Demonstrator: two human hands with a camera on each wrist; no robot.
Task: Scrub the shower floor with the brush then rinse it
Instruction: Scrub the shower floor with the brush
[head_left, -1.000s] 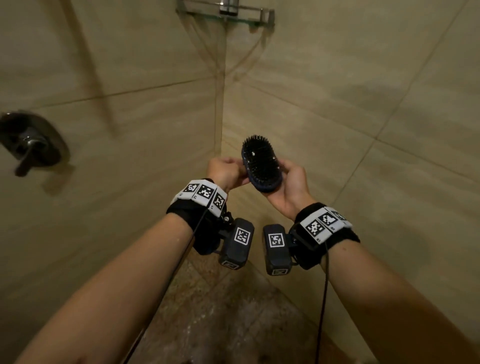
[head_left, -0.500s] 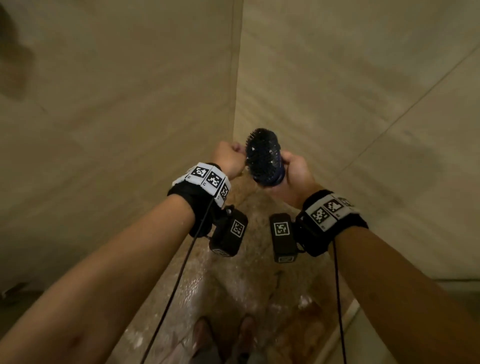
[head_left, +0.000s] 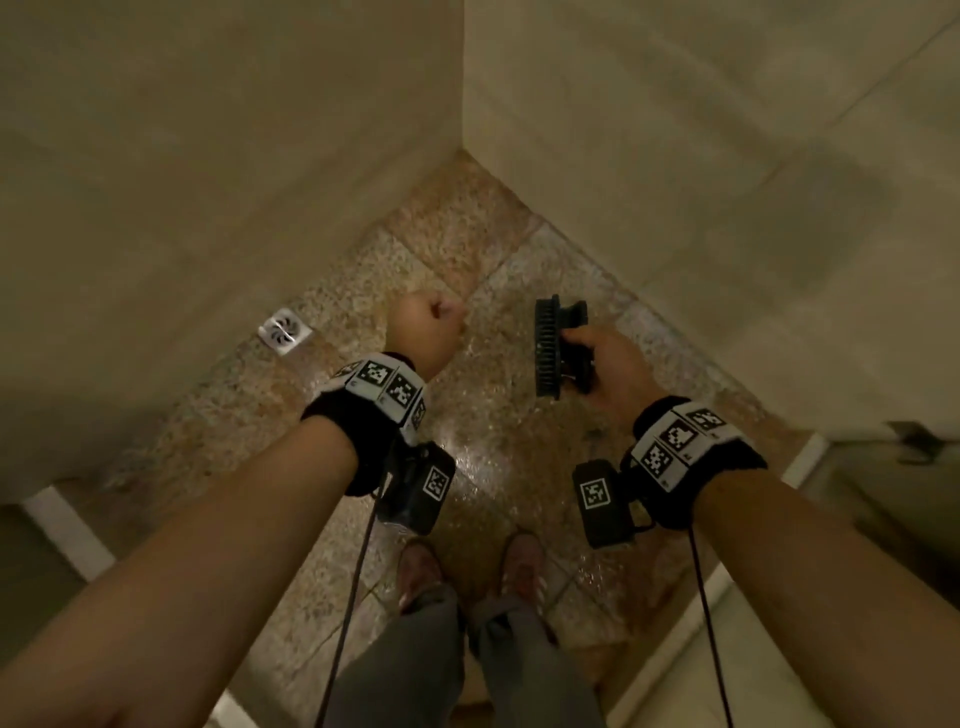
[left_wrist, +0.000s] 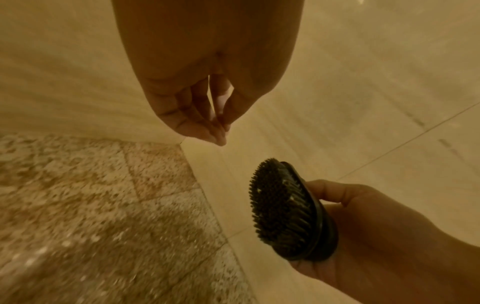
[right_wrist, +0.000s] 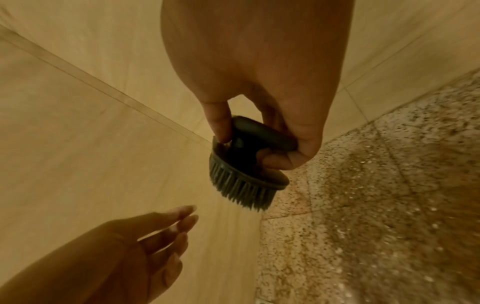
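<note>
A dark round scrub brush (head_left: 549, 349) with a knob handle is held in my right hand (head_left: 605, 366), whose fingers and thumb curl round the knob (right_wrist: 262, 131). Its bristles (left_wrist: 278, 209) face left, toward my left hand, and it hangs in the air above the floor. My left hand (head_left: 427, 326) is a short gap to the left of the brush, fingers loosely bent (left_wrist: 205, 121) and holding nothing. Below both hands lies the wet, speckled stone shower floor (head_left: 483, 426), meeting the beige walls in a corner.
A small metal drain (head_left: 284, 330) sits in the floor by the left wall. Beige tiled walls (head_left: 675, 156) close in the corner ahead. My feet (head_left: 470, 571) stand on the floor below the hands. A white kerb (head_left: 802, 460) edges the floor on the right.
My left hand has let go of the brush and moved away to the left. The right hand has turned the brush bristles-left. My view has tilted down from the wall to the floor.
</note>
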